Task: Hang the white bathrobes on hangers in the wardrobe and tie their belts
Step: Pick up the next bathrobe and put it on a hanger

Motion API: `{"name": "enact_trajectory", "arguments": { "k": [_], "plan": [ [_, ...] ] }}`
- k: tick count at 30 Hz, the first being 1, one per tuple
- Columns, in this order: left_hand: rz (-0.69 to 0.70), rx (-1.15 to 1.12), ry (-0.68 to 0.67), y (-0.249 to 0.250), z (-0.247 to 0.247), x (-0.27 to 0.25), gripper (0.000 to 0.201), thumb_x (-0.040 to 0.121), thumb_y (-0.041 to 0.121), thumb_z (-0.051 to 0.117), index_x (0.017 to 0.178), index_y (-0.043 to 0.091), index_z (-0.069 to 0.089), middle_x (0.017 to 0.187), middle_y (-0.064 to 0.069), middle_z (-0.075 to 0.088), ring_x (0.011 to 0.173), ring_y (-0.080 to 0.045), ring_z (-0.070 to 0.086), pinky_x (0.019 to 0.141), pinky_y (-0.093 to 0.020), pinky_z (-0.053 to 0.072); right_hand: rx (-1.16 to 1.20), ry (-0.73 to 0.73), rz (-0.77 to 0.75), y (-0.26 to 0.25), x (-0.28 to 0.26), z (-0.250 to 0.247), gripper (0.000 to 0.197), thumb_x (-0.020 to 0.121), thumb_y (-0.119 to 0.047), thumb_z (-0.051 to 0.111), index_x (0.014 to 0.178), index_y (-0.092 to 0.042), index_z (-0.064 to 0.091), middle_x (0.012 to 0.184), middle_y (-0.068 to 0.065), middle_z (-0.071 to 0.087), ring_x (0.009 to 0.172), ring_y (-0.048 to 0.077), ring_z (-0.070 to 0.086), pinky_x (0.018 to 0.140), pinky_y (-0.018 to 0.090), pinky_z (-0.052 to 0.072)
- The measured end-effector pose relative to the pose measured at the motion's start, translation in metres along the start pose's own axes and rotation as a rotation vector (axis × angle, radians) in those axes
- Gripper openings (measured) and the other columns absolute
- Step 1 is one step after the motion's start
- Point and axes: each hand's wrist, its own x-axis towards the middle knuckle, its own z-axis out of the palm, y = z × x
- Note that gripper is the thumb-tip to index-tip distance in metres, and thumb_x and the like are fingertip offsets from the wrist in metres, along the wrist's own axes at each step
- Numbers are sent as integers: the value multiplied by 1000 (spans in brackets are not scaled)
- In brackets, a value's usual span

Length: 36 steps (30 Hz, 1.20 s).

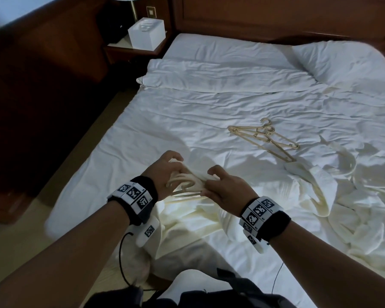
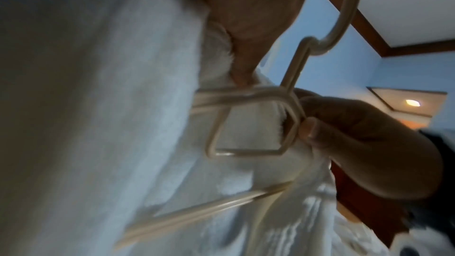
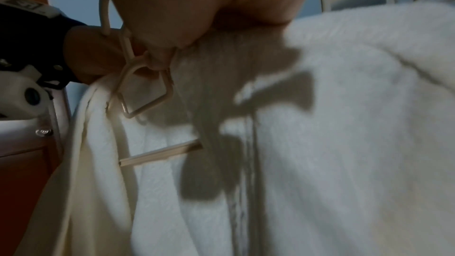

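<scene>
While no brand or legible text appears in any view, black-and-white square marker tiles ring both wrist bands in the head view; digits printed beside them are too small to read.

Head view: left hand (image 1: 167, 172) and right hand (image 1: 226, 187) meet at about 6 o'clock over the bed (image 1: 125, 138). Both curl their fingers round the collar of a white bathrobe (image 1: 187, 216) gathered on a cream hanger (image 1: 182, 187). Two spare hangers (image 1: 262, 136) lie crossed on the sheet at 2 o'clock, well apart from the hands. A second bathrobe (image 1: 309, 185) lies crumpled at 3 o'clock, just beside those hangers. At 11 o'clock a white box (image 1: 146, 34) sits on a nightstand (image 1: 120, 46); contents cannot be told. A pillow (image 1: 342, 61) lies at 1 o'clock.

Left wrist view: shows what the head view hides. The hanger's hook (image 2: 344, 13) rises toward 1 o'clock, and the right hand's thumb presses the hanger's angular neck loop. Left fingers pinch robe cloth against the hanger's top. Picture blurred.

Right wrist view: right fingers pinch cloth and neck loop at 11 o'clock; the hanger's crossbar (image 3: 160, 154) shows inside the robe's open front, robe draped over its shoulders.
</scene>
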Motion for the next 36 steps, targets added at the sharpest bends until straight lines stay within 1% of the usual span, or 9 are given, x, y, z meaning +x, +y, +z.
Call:
{"name": "enact_trajectory", "arguments": {
  "k": [5,7,10,14,17,22,27,32,36],
  "plan": [
    [-130,-126,115,3,0,4,28,77,3,68,92,25,64,104,0,65,94,-19,63,80,-7,43,48,33,41,-3,-8,-2,21,94,-38,51,110,-35,65,120,2,53,67,25,58,69,32,51],
    [-141,-213,82,7,1,3,43,79,0,61,89,41,60,105,-3,63,94,-20,63,85,-23,51,57,4,77,-8,-7,-3,21,94,-34,50,110,-34,63,121,3,50,72,22,58,80,34,47],
    [-42,-165,36,9,4,0,38,81,8,50,98,41,58,102,-6,55,91,-20,61,84,-33,52,32,-48,120,-17,-8,-7,16,92,-33,47,101,-32,60,120,3,46,74,16,57,86,37,42],
    [-40,-62,-64,10,5,1,30,81,11,55,96,37,54,100,0,45,89,-19,55,83,-36,50,-25,-82,134,-22,-13,-6,24,91,-48,41,96,-36,61,118,-1,44,79,16,56,88,38,37],
    [-15,-55,-80,13,4,0,6,77,36,55,81,37,51,96,1,47,88,-15,51,82,-31,46,-106,-48,146,-21,-13,-2,36,93,-57,38,92,-36,66,116,0,48,83,18,59,85,37,37],
    [-193,-297,75,18,-7,3,35,59,55,55,77,25,56,84,-2,62,76,-14,56,66,-18,42,-219,-23,251,-16,-13,6,35,92,-56,42,84,-33,66,116,1,53,88,24,60,92,47,37],
    [-273,-607,94,17,-5,-1,34,59,50,68,79,22,67,86,-3,71,79,-17,63,78,-40,53,-254,-38,357,-17,-9,8,36,94,-55,34,93,-37,66,105,-1,55,79,23,62,91,47,38],
    [-337,-703,161,21,-2,-8,13,74,28,80,67,30,69,76,7,70,71,-11,65,68,-30,52,-166,-64,381,-16,-2,3,45,94,-54,23,100,-36,64,102,-2,50,69,20,59,82,38,38],
    [-408,-865,227,25,5,-13,12,74,23,80,80,13,75,83,-9,73,77,-24,67,72,-37,55,-121,-64,377,-16,4,2,40,97,-50,31,100,-30,65,104,-1,50,67,21,57,79,36,41]
  ]
}}
